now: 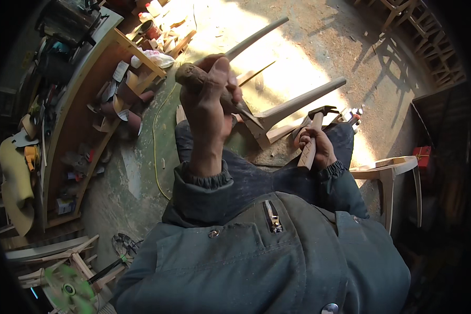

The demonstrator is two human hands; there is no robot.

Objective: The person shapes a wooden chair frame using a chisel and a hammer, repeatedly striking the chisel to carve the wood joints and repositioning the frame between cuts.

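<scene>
The left hand (210,97) clenched a chisel (248,114) and the right hand (321,147) gripped a hammer (317,122), while a wooden frame (303,101) lay just beyond them.

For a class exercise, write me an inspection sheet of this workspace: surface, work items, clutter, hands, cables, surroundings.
Surface: floor, partly brightly lit, strewn with small debris.
Work items: chisel, its blade pointing down toward a wooden frame piece; claw hammer. Blade contact with the wood: cannot tell.
Clutter: wood scraps on the floor; loaded wooden shelving unit at left.
Hands: left hand grips the chisel's handle; right hand grips the hammer's.
Cables: thin yellow cord along the floor at left.
Surroundings: green fan lower left; wooden chair frame at right.
</scene>
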